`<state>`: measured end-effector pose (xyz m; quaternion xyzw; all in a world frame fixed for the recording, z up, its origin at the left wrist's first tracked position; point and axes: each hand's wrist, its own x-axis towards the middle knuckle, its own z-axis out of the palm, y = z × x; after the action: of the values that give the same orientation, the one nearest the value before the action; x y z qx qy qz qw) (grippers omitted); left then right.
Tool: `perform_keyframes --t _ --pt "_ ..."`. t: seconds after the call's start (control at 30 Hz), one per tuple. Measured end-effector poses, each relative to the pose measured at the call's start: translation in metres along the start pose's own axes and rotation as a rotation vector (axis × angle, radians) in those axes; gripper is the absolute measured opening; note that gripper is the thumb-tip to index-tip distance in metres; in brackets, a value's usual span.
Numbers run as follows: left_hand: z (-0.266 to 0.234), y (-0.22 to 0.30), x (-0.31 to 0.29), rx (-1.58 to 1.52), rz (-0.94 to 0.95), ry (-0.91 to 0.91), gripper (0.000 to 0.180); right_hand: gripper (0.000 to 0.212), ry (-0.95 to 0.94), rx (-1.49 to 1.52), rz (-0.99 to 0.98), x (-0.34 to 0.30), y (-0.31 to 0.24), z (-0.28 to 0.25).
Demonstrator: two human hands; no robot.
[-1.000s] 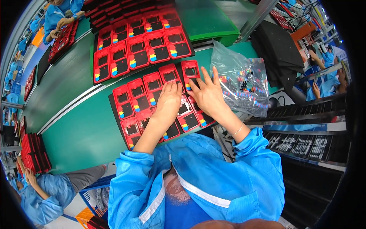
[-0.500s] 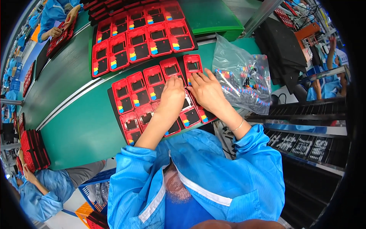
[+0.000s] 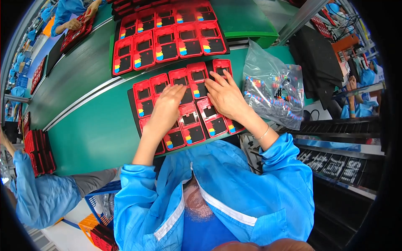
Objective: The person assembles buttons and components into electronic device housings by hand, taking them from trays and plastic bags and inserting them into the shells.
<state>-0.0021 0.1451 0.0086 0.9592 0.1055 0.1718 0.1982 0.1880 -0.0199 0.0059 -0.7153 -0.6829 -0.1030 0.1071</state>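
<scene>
Two rows of red plastic cases (image 3: 190, 119) lie on a black mat (image 3: 132, 98) in front of me. Each case has a dark rectangular window, a black panel and a yellow and blue patch. My left hand (image 3: 167, 109) rests over the middle of these rows, its fingers stretched across a red case (image 3: 180, 78) in the far row. At the right end, my right hand (image 3: 226, 95) lies with fingers apart on the far-row case (image 3: 222, 65). Both palms face down and hide parts of the cases below.
Beyond, another mat carries more red cases (image 3: 165, 39). A clear plastic bag (image 3: 274, 90) of small coloured parts lies right of my right hand. Black sheets (image 3: 316, 62) are stacked farther right. A co-worker's hands (image 3: 79, 21) handle red cases at the far left.
My left hand has moved left along the far row, uncovering cases nearer the right. My right hand stays on the rightmost far case. The whole view has shifted slightly.
</scene>
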Motion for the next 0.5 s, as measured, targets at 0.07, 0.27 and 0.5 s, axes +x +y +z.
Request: perform_keyframes --t 0.07,0.27,0.5 --pt "0.000 -0.005 -0.008 0.072 0.021 -0.029 0.057 0.033 -0.057 0.041 -0.003 0.010 -0.001 0.000" --pt "0.013 -0.002 -0.014 0.294 0.061 -0.101 0.053 0.031 -0.010 0.097 -0.027 0.026 -0.006 -0.011" --pt "0.019 0.005 -0.009 0.386 0.050 -0.096 0.050 0.031 0.031 -0.036 -0.212 0.036 -0.026 0.008"
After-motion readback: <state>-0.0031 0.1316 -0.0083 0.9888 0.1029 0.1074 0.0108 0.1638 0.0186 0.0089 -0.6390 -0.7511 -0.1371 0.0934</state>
